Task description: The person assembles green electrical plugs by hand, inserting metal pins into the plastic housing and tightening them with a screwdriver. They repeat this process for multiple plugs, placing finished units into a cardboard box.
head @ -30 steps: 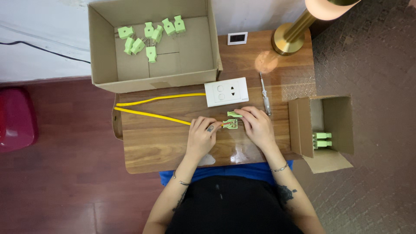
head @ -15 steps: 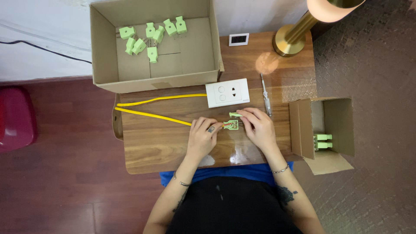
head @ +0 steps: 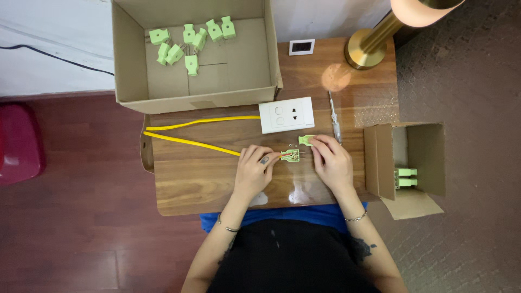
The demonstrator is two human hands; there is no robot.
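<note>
A green plug half (head: 291, 155) lies open on the wooden table (head: 201, 184), with the yellow cable (head: 190, 142) running into it. My left hand (head: 254, 171) presses the cable end down just left of that piece. My right hand (head: 331, 160) rests to its right, fingertips touching a second green plug cover (head: 305, 140). Whether those fingers pinch the cover or only touch it is unclear.
A white wall socket (head: 286, 115) and a screwdriver (head: 335, 118) lie just beyond my hands. A large cardboard box (head: 130, 65) with several green plugs (head: 184, 43) stands at the back. A small box (head: 429, 157) with green parts stands right. A brass lamp base (head: 364, 49) is behind.
My right hand has shifted slightly up and right toward the loose green cover. The left hand stays on the cable end.
</note>
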